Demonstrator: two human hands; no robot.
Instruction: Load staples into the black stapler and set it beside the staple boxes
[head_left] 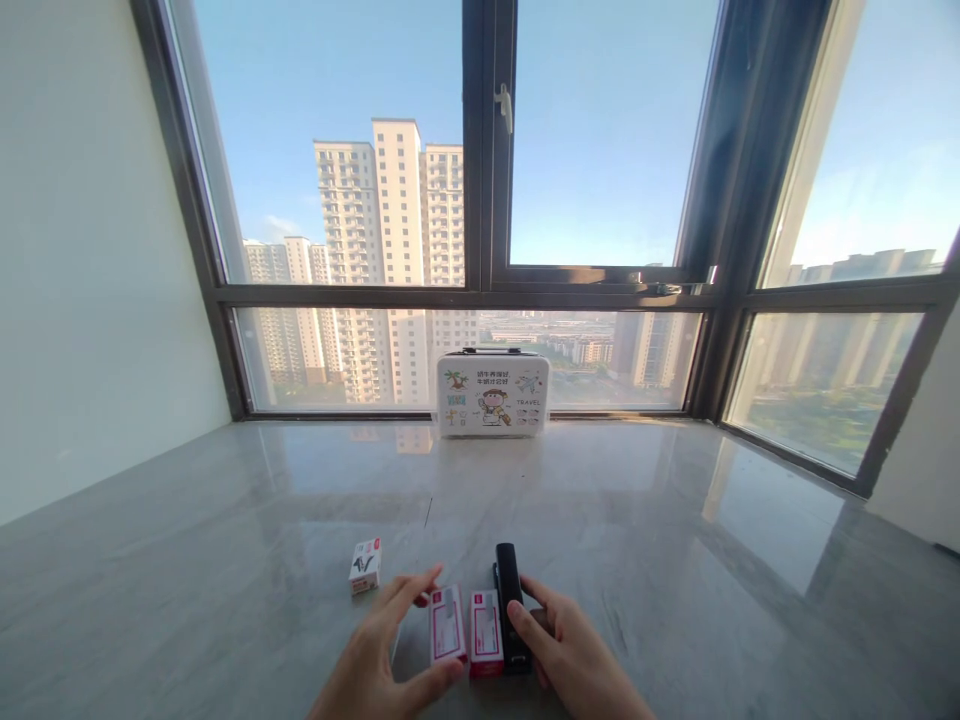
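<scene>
My left hand point(379, 645) curls around a pink-and-white staple box point(447, 628), with the thumb at its near end and the index finger at its far end. Just right of that lies a second pink-and-white staple box point(486, 630). Against its right side is a black stapler point(509, 605), pointing away from me. My right hand point(562, 640) grips the stapler, thumb on top and fingers along the right side. Beyond my left hand, a small white-and-red box point(365, 566) with a black picture on its top rests on the grey surface.
A white case point(492, 396) with cartoon prints and a dark handle stands at the back against the window. The glossy grey marble-like sill point(645, 520) runs up to dark window frames point(480, 297). A pale wall point(97, 300) borders the left side.
</scene>
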